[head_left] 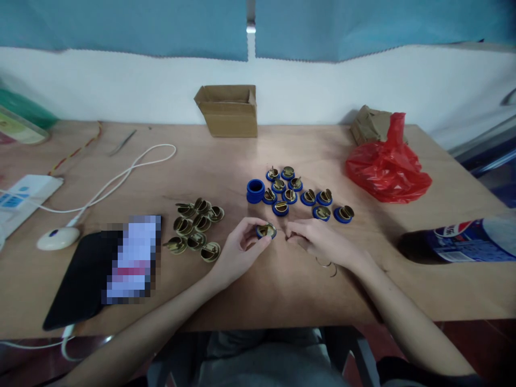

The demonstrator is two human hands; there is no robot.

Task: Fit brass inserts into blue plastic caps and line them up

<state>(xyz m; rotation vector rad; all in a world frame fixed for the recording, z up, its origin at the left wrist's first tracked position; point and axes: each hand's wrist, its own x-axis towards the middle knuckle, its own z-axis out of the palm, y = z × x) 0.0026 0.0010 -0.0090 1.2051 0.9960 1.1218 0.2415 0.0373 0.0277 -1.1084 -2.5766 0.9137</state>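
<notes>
Between its thumb and fingers my left hand (244, 242) pinches a round brass piece with a blue ring (266, 231), tilted above the table. Just to the right, my right hand (318, 239) has its fingers pressed together, pointing at that piece; what they grip is too small or hidden to make out. Thin curved metal loops (331, 266) show beneath the right hand. Beyond the hands sit several brass pieces with blue rings (281, 208), beside a stack of loose blue rings (255, 191). Left of my left hand lies a group of brass pieces without blue rings (196, 240).
A phone (135, 258) lies on a dark tablet-like slab (80, 285) at left, near a white mouse-shaped device (58, 237) and cable. An open cardboard box (231, 118) stands at the back. At right are a red plastic bag (389, 166) and a lying Pepsi bottle (459, 239).
</notes>
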